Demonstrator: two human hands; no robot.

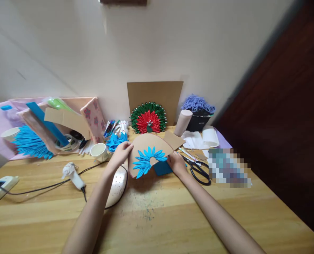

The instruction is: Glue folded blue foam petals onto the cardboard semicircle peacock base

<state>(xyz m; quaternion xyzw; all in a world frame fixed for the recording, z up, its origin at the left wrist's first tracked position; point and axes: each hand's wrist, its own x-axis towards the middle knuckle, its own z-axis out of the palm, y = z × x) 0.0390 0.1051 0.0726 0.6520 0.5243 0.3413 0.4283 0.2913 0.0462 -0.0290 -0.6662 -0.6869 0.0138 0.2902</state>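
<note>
Head view: 1 camera, looking down at the wooden table (172, 215).
Left hand (122, 152): fingers pinch the left edge of the cardboard fan (148, 145).
Right hand (176, 164): grips the fan's lower right corner.
Fan: mid-table, tilted up, blue paper petals (145, 161) glued on.
Hidden: blue sheet (162, 168) mostly covered by the fan; scissors (199, 169) beside the right hand; a blurred patch (228, 167) is unreadable.

The worktop (172, 215) is pale varnished wood with a soft sheen and flecks of paint. The fan-shaped board (148, 144) is matt brown cardboard, its petals (146, 160) smooth bright blue paper. The scissors (199, 171) have glossy black plastic handles, and the glue gun (73, 175) is white plastic.
</note>
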